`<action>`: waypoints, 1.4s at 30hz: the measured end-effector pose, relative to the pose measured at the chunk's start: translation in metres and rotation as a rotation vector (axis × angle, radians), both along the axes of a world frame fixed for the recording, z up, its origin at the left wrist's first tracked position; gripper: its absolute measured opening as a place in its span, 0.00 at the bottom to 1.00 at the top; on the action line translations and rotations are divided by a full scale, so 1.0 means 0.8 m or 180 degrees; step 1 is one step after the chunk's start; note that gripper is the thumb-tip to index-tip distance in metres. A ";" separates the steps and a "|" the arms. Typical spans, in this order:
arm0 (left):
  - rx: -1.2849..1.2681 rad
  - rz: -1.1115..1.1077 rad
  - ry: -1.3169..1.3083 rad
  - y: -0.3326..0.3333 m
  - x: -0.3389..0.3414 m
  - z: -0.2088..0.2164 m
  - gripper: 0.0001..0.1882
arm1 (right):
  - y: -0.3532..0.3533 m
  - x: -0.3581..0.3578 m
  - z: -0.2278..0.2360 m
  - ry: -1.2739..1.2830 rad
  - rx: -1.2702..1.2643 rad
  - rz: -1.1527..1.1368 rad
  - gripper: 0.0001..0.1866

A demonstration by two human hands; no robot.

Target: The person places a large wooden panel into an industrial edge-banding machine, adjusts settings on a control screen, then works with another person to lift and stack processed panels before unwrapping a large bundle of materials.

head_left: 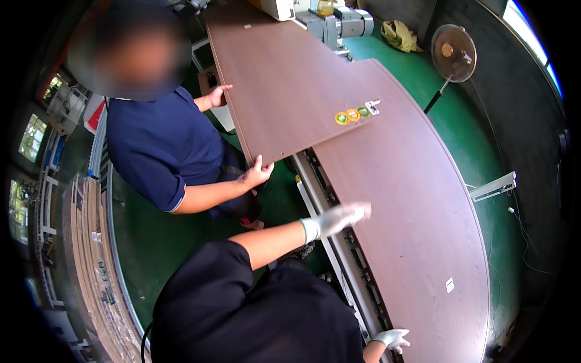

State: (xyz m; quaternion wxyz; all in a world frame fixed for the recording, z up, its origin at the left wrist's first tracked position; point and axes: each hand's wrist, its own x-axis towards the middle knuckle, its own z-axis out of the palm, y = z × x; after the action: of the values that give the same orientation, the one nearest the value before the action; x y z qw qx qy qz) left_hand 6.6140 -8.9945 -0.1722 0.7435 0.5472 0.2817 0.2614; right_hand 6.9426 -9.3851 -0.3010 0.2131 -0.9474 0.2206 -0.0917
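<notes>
My left hand [345, 220], in a white glove, reaches out with stretched fingers over the near edge of a long brown wood-grain panel [411, 236]. It is slightly blurred, and I cannot tell whether it touches the panel. Lower right, my right hand [394, 340], also gloved, lies at the same panel's near edge with its fingers apart. A second brown board [290, 78] overlaps the far end of the panel. Round stickers [352, 115] sit at its corner. A co-worker [163, 139] in a dark blue shirt grips that board's left edge with both bare hands.
Along the panel's near side runs a metal rail [336, 257] with a row of black pads. Wrapped boards [91, 254] stand at the left. A motor [345, 24] is at the far end. A round fan [454, 53] and a white bracket [493, 186] stand beyond the panel.
</notes>
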 end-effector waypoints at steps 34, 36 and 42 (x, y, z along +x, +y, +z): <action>-0.0929 0.1237 0.2792 -0.768 -0.192 -0.303 0.26 | -0.276 0.159 0.022 -0.0873 -0.1190 0.2409 0.28; -0.0799 -0.0620 0.3978 -0.852 -0.223 -0.290 0.34 | -0.261 0.148 0.030 -0.0843 -0.1026 0.2486 0.28; -0.1444 -0.1300 0.3168 -1.051 -0.315 -0.376 0.30 | -0.282 0.152 0.053 -0.0676 -0.0823 0.2944 0.30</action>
State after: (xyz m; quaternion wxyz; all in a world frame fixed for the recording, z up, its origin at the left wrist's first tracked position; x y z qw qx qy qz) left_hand 6.3622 -9.8353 -0.4730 0.6556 0.4745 0.5349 -0.2427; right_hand 7.0642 -9.6106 -0.2588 0.1334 -0.9502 -0.2593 -0.1102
